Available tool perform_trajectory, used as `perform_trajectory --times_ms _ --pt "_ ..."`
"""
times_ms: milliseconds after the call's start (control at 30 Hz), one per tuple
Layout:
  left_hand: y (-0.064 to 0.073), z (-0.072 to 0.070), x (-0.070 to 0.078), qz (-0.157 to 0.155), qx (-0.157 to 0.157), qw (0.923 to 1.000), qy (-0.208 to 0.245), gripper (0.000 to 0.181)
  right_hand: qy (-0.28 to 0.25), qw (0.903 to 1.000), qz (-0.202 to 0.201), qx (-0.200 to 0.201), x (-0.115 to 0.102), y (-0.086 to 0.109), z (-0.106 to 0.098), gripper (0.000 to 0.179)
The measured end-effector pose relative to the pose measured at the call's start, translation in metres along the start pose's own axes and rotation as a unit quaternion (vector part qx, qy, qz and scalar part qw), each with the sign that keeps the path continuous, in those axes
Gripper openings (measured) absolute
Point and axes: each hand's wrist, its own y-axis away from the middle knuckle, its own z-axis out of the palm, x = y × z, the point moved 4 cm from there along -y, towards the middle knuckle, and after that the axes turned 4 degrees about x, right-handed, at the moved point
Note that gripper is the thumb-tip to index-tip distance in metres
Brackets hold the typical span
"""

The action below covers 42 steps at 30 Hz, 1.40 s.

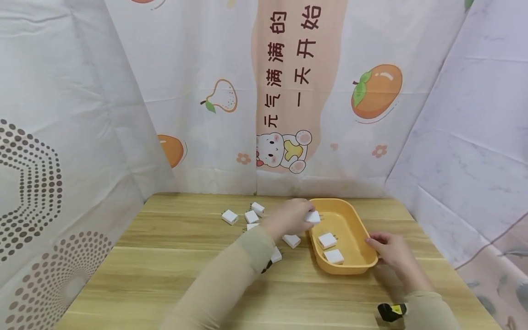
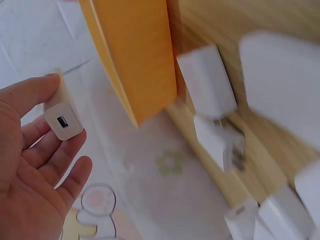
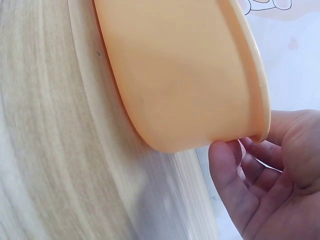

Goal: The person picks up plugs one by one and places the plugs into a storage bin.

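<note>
Between thumb and fingers, my left hand [image 1: 290,217] pinches a white USB charger plug [image 1: 312,217] over the left rim of the yellow tray [image 1: 345,266]. In the left wrist view the USB port of this charger plug [image 2: 63,120] faces the camera. Two other white charger plugs lie inside the tray, an upper one [image 1: 327,240] and a lower one [image 1: 333,256]. My right hand [image 1: 392,251] holds the tray's right rim; in the right wrist view its thumb [image 3: 226,167] lies against the tray's outer wall [image 3: 185,80].
Several white charger plugs lie left of the tray, among them one at the far left [image 1: 229,217], one at the back [image 1: 257,209] and one by the tray [image 1: 291,240]. My left forearm partly covers others. A printed curtain [image 1: 198,137] hangs behind the wooden table [image 1: 165,270].
</note>
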Motion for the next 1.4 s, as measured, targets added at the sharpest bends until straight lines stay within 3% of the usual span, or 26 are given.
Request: perform_trajectory --times_ms 267,567,933,1400 --pt "-0.015 0.025 0.03 0.012 -0.01 0.9987 -0.048 0.035 -0.002 1.0 0.006 -0.003 0.003 -0.001 0.002 0.047" --pt "-0.019 0.037 0.05 0.03 -0.016 0.9957 -0.086 0.034 -0.006 0.9999 0.011 -0.006 0.002 -0.001 0.0 0.049" --pt "-0.019 0.045 0.055 0.044 0.001 0.9944 -0.096 0.028 -0.003 1.0 0.003 -0.002 0.001 0.0 0.0 0.049" --pt "-0.014 0.04 0.045 0.031 -0.033 0.9954 -0.084 0.034 0.004 1.0 0.001 0.0 -0.001 0.002 0.0 0.049"
